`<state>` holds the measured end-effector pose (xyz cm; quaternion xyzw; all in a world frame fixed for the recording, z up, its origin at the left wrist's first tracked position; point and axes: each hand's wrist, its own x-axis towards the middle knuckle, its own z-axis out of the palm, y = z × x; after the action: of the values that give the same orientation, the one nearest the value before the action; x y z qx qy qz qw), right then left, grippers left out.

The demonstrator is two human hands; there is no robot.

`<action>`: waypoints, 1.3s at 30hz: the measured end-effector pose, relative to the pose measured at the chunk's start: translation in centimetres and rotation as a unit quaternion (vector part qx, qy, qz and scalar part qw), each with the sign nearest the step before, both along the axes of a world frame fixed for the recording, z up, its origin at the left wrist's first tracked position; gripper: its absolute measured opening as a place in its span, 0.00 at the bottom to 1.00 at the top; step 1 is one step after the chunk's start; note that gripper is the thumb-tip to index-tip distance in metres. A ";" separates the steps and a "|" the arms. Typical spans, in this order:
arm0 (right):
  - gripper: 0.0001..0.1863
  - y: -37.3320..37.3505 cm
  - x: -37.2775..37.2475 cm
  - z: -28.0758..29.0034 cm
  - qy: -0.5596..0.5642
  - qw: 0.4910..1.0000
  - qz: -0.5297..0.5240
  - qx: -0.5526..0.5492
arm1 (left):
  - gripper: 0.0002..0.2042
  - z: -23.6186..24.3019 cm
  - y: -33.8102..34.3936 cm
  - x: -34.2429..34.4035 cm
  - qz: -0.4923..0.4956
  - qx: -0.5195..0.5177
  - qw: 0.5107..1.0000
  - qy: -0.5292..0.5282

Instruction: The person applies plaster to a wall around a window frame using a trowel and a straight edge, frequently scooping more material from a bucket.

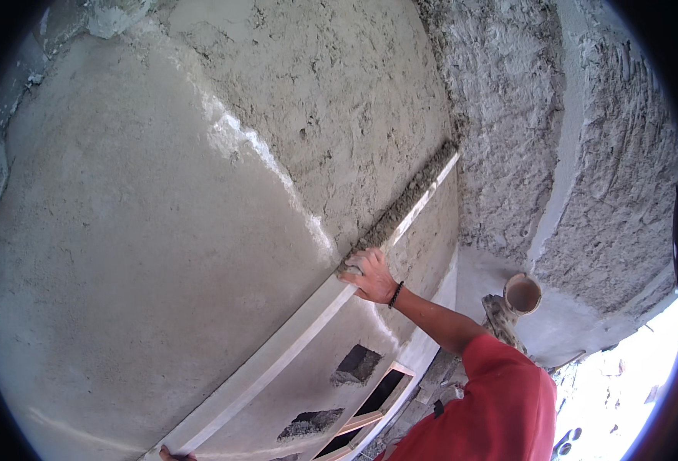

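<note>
A long, pale straightedge lies slanted against the plastered wall, from the lower left up to the inner corner. Near its middle, my right hand has its fingers wrapped over the upper edge; a dark beaded bracelet is on the wrist. My left hand grips the lower end and is mostly cut off by the picture's bottom edge. Wet grey mortar is heaped along the straightedge's upper side, beyond my right hand. Above it the plaster is rough and pitted, while the surface to the left is smoother.
On the right, an adjoining wall carries coarse mortar and a smoother pale strip. Below that stands a round, mortar-stained container. Two rectangular recesses and a wooden frame show beneath the straightedge. Bright daylight fills the lower right.
</note>
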<state>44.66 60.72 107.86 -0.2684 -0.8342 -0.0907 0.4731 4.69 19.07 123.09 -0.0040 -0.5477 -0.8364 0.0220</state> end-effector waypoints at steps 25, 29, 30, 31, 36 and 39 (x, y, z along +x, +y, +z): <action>0.17 4.0 -1.4 26.8 0.073 0.933 0.019 0.352 | 0.15 4.5 -2.3 -1.7 -0.057 0.107 0.993 0.011; 0.21 4.7 -2.4 32.1 0.094 0.906 0.038 0.411 | 0.20 4.4 -3.6 -3.8 -0.026 -0.127 0.975 0.183; 0.21 4.9 -2.4 33.4 0.097 0.906 0.063 0.406 | 0.22 4.3 -3.9 -4.4 -0.008 -0.239 0.934 0.267; 0.21 4.9 -2.1 34.2 0.079 0.911 0.046 0.403 | 0.23 4.4 -4.2 -5.0 -0.011 -0.249 0.933 0.260; 0.25 4.0 -1.4 35.7 0.079 0.905 0.050 0.414 | 0.24 5.2 -4.3 -5.3 -0.061 -0.199 0.943 0.259; 0.25 3.3 -1.0 35.3 0.065 0.920 0.043 0.384 | 0.23 6.0 -3.9 -3.9 -0.142 0.018 0.987 0.075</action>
<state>43.66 64.04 143.17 -0.0357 -0.7135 -0.3659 0.5965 0.81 15.13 129.05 -0.1438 -0.5235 -0.8379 -0.0557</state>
